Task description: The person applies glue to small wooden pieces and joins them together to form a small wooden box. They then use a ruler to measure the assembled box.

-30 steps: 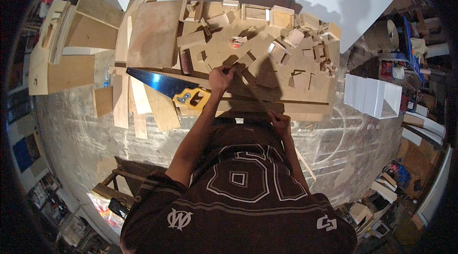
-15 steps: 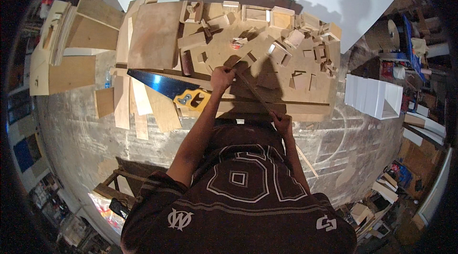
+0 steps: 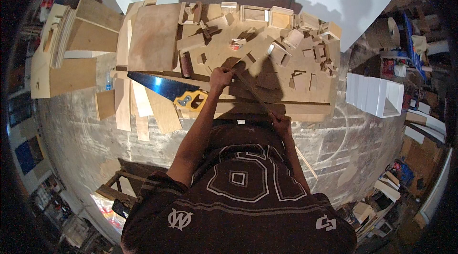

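Note:
A thin wooden strip [image 3: 255, 93] runs slantwise between my hands over the near half of the wooden worktop [image 3: 224, 39]. My left hand [image 3: 221, 80] is closed on its far end, beside a short flat wooden piece [image 3: 244, 59]. Nearer my body, my right hand [image 3: 281, 124] has its fingers wrapped round the other end. To the left of my left hand lies a handsaw [image 3: 160, 87] with a shiny blade and a yellow handle, close to my forearm. My own shadow darkens the worktop around the strip.
Small wooden boxes and offcuts [image 3: 281, 18] crowd the worktop's far and right parts. A large flat board [image 3: 155, 37] lies at the left, with loose planks [image 3: 162, 108] jutting below it. White box-shaped units [image 3: 374, 94] stand on the floor at the right, wooden cabinets [image 3: 67, 75] at the left.
Both hands keep their hold on the strip and have hardly moved. The whole view has shifted very slightly.

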The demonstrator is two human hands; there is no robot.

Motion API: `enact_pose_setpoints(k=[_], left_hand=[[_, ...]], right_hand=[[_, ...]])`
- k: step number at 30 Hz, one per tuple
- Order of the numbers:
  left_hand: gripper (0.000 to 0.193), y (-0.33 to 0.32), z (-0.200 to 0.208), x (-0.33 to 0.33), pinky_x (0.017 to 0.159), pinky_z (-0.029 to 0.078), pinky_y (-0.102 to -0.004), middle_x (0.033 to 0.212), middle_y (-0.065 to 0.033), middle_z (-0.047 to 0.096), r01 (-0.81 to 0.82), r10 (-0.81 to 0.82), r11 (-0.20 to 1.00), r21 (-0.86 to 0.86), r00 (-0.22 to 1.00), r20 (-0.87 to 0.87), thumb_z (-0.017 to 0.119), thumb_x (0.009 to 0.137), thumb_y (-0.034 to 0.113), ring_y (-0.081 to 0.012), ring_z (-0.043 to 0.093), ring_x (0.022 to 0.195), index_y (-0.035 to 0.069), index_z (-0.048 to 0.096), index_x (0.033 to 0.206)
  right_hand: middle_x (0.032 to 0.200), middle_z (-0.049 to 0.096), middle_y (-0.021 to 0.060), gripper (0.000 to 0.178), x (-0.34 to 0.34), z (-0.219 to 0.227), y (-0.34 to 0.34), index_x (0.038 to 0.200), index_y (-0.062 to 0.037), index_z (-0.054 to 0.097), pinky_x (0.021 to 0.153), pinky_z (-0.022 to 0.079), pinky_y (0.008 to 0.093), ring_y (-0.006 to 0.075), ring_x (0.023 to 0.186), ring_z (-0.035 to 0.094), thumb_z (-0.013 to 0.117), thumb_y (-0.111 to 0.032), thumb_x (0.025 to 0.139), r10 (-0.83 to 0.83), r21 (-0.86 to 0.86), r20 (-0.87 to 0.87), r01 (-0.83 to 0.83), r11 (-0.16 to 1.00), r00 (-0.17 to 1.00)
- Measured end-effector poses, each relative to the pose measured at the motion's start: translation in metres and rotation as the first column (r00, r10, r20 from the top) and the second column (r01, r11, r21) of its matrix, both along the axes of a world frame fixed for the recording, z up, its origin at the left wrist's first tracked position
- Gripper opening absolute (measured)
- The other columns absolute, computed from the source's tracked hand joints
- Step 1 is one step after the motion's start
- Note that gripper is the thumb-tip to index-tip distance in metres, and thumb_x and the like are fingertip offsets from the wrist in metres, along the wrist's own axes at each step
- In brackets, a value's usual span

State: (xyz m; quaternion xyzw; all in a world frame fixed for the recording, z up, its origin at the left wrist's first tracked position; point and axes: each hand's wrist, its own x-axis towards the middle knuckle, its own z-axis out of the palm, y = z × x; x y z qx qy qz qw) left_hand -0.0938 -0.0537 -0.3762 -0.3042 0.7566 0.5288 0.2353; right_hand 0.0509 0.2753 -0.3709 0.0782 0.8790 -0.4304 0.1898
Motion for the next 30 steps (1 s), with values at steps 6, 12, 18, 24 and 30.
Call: enact_pose_setpoints(k=[6, 12, 18, 24, 30], left_hand=[[0.032, -0.002, -0.011, 0.003, 0.070, 0.054, -0.0362, 0.080, -0.0096, 0.074, -0.058, 0.058, 0.998, 0.001, 0.998, -0.039, 0.073, 0.082, 0.037, -0.0207, 0.072, 0.073, 0.007, 0.078, 0.092], [0.033, 0.002, 0.008, 0.001, 0.070, 0.055, -0.0361, 0.080, -0.0103, 0.074, -0.040, 0.040, 0.999, -0.012, 0.999, -0.030, 0.072, 0.082, 0.038, -0.0219, 0.072, 0.073, 0.006, 0.078, 0.091], [0.035, -0.004, -0.008, 0.004, 0.069, 0.054, -0.0365, 0.076, -0.0113, 0.073, -0.022, 0.020, 0.999, -0.026, 0.997, -0.081, 0.073, 0.082, 0.038, -0.0215, 0.071, 0.072, 0.004, 0.077, 0.090], [0.036, 0.000, 0.009, 0.001, 0.069, 0.055, -0.0374, 0.076, -0.0110, 0.074, 0.009, -0.012, 0.999, -0.053, 0.998, -0.068, 0.073, 0.081, 0.040, -0.0230, 0.072, 0.073, 0.006, 0.078, 0.091], [0.040, -0.006, 0.006, 0.001, 0.071, 0.055, -0.0384, 0.080, -0.0129, 0.074, 0.075, -0.091, 0.989, -0.130, 0.988, -0.126, 0.074, 0.080, 0.042, -0.0261, 0.073, 0.077, 0.005, 0.077, 0.094]], right_hand=[[0.073, 0.073, 0.0086, 0.024, -0.006, 0.016, -0.009, 0.110, -0.0053, 0.075, 0.063, 0.052, 0.0283, 0.0089, 0.065, 0.065, 0.072, -0.021, 0.091, 0.006, -0.026, 0.003, -0.006, 1.000, 1.000], [0.075, 0.074, 0.0105, 0.026, -0.004, 0.019, -0.010, 0.109, -0.0051, 0.075, 0.065, 0.053, 0.0304, 0.0113, 0.068, 0.066, 0.072, -0.024, 0.091, -0.004, -0.002, 0.015, 0.004, 1.000, 1.000], [0.077, 0.074, 0.0118, 0.028, -0.003, 0.029, -0.019, 0.105, -0.0017, 0.075, 0.067, 0.053, 0.0308, 0.0119, 0.069, 0.067, 0.072, -0.026, 0.091, 0.012, -0.051, -0.036, -0.014, 0.999, 0.999], [0.082, 0.075, 0.0143, 0.030, 0.007, 0.016, -0.021, 0.104, 0.0005, 0.075, 0.070, 0.055, 0.0320, 0.0149, 0.073, 0.071, 0.073, -0.026, 0.089, -0.014, 0.004, 0.004, 0.014, 1.000, 1.000], [0.081, 0.075, 0.0149, 0.030, 0.016, 0.019, -0.032, 0.107, 0.0001, 0.074, 0.071, 0.055, 0.0329, 0.0143, 0.074, 0.070, 0.072, -0.025, 0.090, -0.057, -0.046, -0.056, 0.054, 0.997, 0.997]])
